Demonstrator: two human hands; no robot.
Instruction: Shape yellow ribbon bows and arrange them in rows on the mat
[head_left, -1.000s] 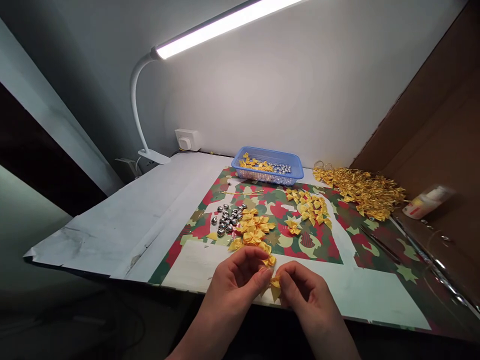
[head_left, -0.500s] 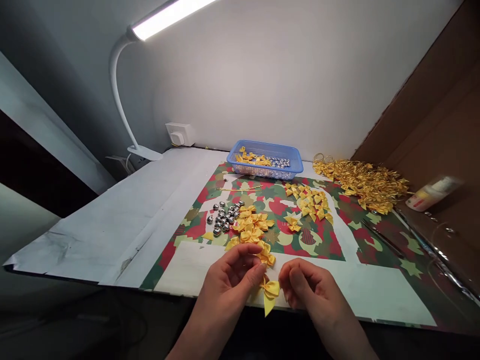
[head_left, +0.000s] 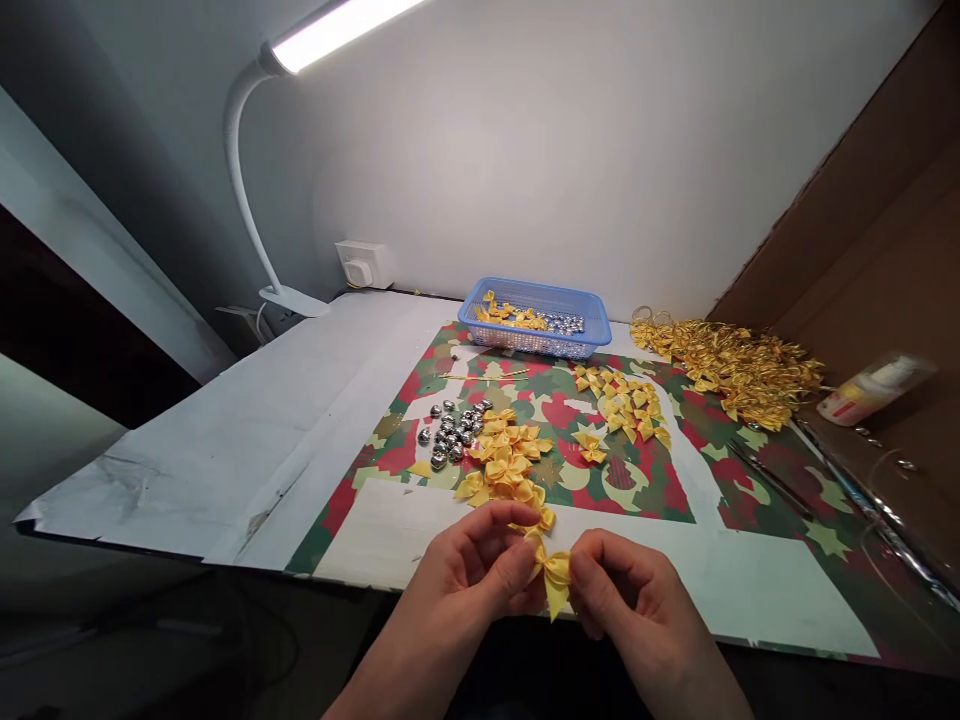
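Note:
A yellow ribbon bow [head_left: 556,572] is pinched between my two hands over the table's front edge, its tail hanging down. My left hand [head_left: 484,570] grips the bow's left side between thumb and fingers. At its right loop, my right hand [head_left: 626,585] closes thumb against forefinger. Just beyond my left hand lies a heap of yellow bows [head_left: 510,462], and to its left sit several silver jingle bells [head_left: 448,440]. One loose bow [head_left: 590,447] lies apart, near a further group of bows [head_left: 630,405].
A blue basket [head_left: 592,340] holding bows and silver bells stands at the back. Gold-coloured bows with ties form a big pile [head_left: 739,365] on the right, near tweezers [head_left: 769,478] and a bottle [head_left: 870,390]. A clip lamp [head_left: 247,200] rises at the left. Patterned paper [head_left: 570,490] covers the table.
My right hand has closed on the bow's right loop; before, it was just apart from it. The bow has turned, and it sits slightly higher and further right.

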